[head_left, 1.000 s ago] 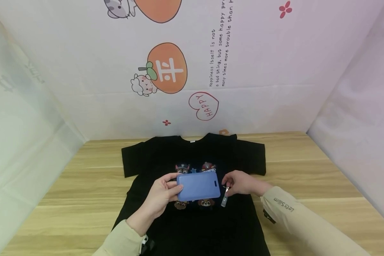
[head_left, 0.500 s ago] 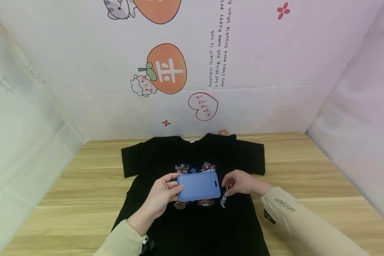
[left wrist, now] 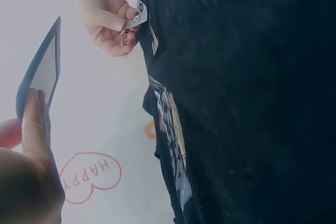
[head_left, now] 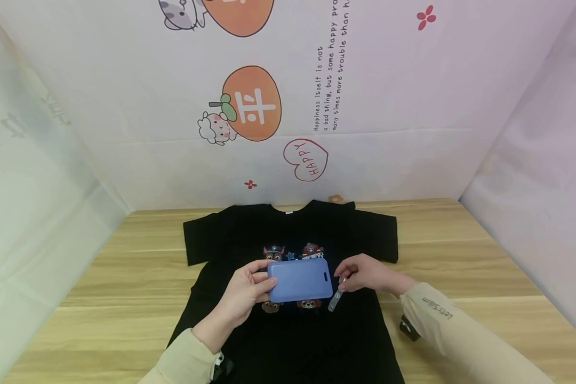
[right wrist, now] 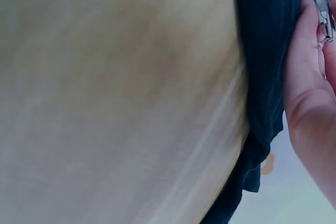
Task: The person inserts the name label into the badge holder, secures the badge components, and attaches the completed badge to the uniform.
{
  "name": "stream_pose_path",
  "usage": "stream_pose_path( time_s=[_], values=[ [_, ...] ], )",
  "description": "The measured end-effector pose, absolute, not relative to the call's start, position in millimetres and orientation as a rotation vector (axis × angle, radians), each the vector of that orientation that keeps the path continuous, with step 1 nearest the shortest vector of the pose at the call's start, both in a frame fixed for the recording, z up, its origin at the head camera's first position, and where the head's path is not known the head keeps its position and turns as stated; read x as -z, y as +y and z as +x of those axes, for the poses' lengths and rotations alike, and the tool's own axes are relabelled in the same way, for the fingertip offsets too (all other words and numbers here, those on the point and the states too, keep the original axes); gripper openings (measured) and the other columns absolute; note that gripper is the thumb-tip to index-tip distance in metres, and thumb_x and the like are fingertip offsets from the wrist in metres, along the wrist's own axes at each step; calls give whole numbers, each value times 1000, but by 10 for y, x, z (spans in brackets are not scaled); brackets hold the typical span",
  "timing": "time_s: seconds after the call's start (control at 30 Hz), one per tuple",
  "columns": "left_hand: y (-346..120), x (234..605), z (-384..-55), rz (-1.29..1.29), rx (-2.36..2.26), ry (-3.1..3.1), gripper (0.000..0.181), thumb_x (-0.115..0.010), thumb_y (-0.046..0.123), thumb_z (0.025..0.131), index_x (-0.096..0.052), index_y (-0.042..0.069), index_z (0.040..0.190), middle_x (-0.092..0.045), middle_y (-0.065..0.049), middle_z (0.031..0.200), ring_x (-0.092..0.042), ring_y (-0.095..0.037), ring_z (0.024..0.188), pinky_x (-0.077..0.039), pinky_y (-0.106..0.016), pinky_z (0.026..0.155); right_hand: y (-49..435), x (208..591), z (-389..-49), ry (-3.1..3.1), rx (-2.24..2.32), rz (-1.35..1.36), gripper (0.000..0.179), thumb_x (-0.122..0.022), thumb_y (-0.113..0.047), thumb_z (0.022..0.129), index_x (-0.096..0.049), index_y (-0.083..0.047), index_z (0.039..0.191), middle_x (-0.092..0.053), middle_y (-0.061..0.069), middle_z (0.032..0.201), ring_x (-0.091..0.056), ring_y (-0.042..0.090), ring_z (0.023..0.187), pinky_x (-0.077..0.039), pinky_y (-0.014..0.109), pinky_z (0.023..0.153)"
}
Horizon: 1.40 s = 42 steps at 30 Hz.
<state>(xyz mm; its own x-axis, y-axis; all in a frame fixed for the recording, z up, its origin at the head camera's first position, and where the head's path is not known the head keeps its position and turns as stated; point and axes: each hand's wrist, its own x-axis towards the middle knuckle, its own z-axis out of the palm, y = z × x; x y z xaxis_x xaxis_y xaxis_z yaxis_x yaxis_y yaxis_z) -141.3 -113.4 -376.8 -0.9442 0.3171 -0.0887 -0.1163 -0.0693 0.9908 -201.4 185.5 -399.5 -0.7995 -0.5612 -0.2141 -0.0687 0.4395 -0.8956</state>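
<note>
My left hand [head_left: 240, 292] grips the left end of a blue card holder [head_left: 300, 280], thumb on its face and fingers behind. The holder's slotted end points right. Just beyond that end, my right hand [head_left: 367, 276] pinches a badge clip with a short clear strap [head_left: 335, 301], which slants down to the left. Strap and holder look apart in the left wrist view, where the metal clip [left wrist: 124, 39] shows below the strap's snap. Under both hands lies a black T-shirt [head_left: 288, 346] with cartoon dogs printed on its chest, partly covered by the holder.
The shirt is spread flat on a wood-grain table [head_left: 461, 266], its collar toward the back. A white printed cloth [head_left: 389, 106] stands as a wall behind, with white cloth on both sides too.
The clear strap has swung and turned in my right fingers, its lower end now further left. My right hand and forearm have shifted slightly right. My left hand keeps the holder nearly still.
</note>
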Motion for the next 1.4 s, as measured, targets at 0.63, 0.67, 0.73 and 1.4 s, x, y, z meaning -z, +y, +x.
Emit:
stream_pose_path(
  time_s=[0.63,0.67,0.73,1.4],
  values=[
    [-1095,3782,-1407,197,-2117,1911,46,-56,1,93,-39,-8,135,-59,-30,120,-66,-23,97,-54,-39,83,1973,4002,-1961,2163,1747,-271,50,-63,-13,91,-45,15,129,-69,0,87,-68,9,80,-57,27,77],
    [-1095,3780,-1407,199,-2117,1911,47,-56,2,93,-39,-8,135,-59,-30,121,-66,-23,98,-53,-39,84,1973,4002,-1952,2161,1770,-255,50,-62,-12,92,-44,15,129,-69,0,87,-68,9,80,-57,26,76],
    [-1090,3777,-1407,209,-2117,1915,47,-56,2,93,-38,-9,135,-58,-30,121,-65,-24,99,-53,-41,84,1974,3997,-1933,2158,1815,-230,52,-62,-13,92,-42,15,131,-69,-1,87,-67,8,79,-56,23,76],
    [-1079,3738,-1408,219,-2143,1889,47,-53,1,94,-36,-9,137,-56,-30,122,-65,-19,97,-52,-40,86,1935,3968,-1805,1935,2094,-206,17,-56,-14,96,-60,-13,112,-66,-6,88,-65,5,81,-54,19,76]
  ],
)
